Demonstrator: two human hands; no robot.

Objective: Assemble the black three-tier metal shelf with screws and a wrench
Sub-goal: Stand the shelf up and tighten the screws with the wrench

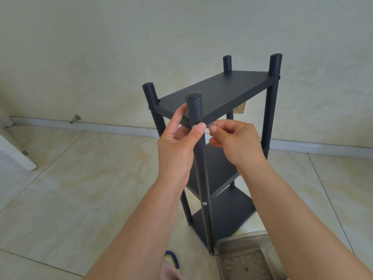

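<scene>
We reach both forearms forward and up from the bottom of the view, meeting at the near front post (196, 126) of the black shelf (214, 91). Our left hand (177, 138) comes in from the left with the wrist straight; its fingers curl around the corner where the top tier meets the post, fingertips resting on the tier's front edge, while the thumb (199, 129) crosses the post and presses just beside a silver screw head (194, 126). The hand is half closed, bracing the post rather than wrapping it fully.

Our right hand (235, 140) comes in from the right, slightly lower, with the fingers bent inward. Thumb and forefinger pinch a small grey metal piece (210, 125) held against the right side of the post, level with the screw; it is too small and too hidden for us to tell whether it is a wrench or a nut. The other fingers are folded loosely under the palm.

The shelf stands upright on the tiled floor (80, 178) near the wall, all three tiers in place between four round posts, and a second screw (204, 203) shows lower on the near post at the middle tier. A clear plastic box (242, 257) sits on the floor just beside the shelf's near foot, and a slipper tip (171, 258) shows at the bottom edge.
</scene>
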